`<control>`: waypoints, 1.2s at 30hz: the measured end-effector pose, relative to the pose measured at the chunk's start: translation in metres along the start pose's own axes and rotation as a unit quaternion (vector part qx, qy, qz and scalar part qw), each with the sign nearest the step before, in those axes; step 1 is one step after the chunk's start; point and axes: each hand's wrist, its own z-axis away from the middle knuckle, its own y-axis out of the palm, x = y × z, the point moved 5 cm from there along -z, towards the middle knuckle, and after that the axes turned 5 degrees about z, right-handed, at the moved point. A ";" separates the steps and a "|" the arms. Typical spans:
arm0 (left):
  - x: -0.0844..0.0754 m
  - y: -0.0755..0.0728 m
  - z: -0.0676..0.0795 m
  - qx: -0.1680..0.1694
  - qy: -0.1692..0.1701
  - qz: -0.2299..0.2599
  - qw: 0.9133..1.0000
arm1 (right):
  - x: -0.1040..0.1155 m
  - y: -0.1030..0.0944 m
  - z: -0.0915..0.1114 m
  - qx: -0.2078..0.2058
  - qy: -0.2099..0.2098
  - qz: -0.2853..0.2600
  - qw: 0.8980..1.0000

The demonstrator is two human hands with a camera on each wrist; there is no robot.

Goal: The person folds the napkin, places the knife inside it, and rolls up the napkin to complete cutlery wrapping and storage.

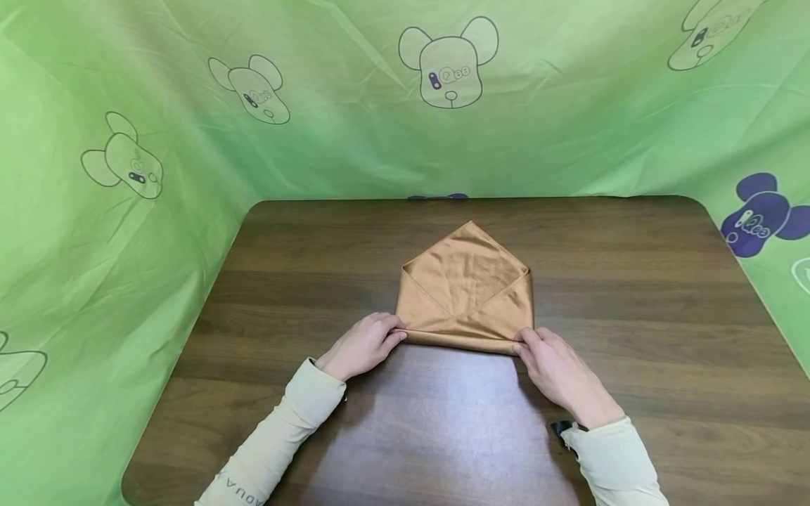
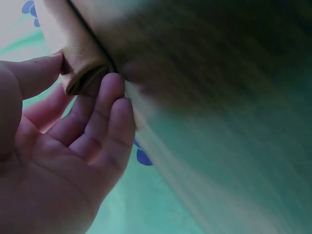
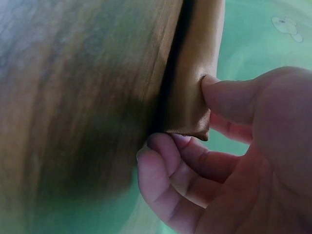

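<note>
In the head view, a satin-like cloth of copper-brown colour, folded in the shape of an open envelope (image 1: 467, 284), lies a little right of the centre of the frame, on the dark brown wooden bench (image 1: 266, 302). As I judge, the folding is partly done: two side corners are turned inward, and the lower edge is doubled into a narrow strip, which in the left wrist view looks like a flattened roll. The peak, toward the top of the frame, is not folded down, and the wide middle part lies flat, so it seems that a good part of the rolling is left.

The left hand (image 1: 363, 344) comes from the lower left and pinches the left end of the strip, with the thumb on one side and curled fingers against the other. The right hand (image 1: 562, 365), from the lower right, pinches the right end in a similar way. Both forearms, in pale sleeves (image 1: 275, 436), slant inward toward the cloth.
</note>
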 end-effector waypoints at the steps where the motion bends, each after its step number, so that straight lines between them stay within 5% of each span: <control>1: 0.000 0.000 0.000 0.002 -0.006 0.002 1.000 | 0.000 0.000 0.000 0.002 0.002 -0.001 1.000; 20: 0.004 0.002 -0.001 0.014 -0.087 0.037 0.995 | 0.002 -0.001 0.001 0.014 0.014 0.011 1.000; 36: 0.005 -0.001 -0.003 -0.002 -0.119 0.042 0.992 | -0.002 0.000 -0.002 0.004 0.023 -0.002 1.000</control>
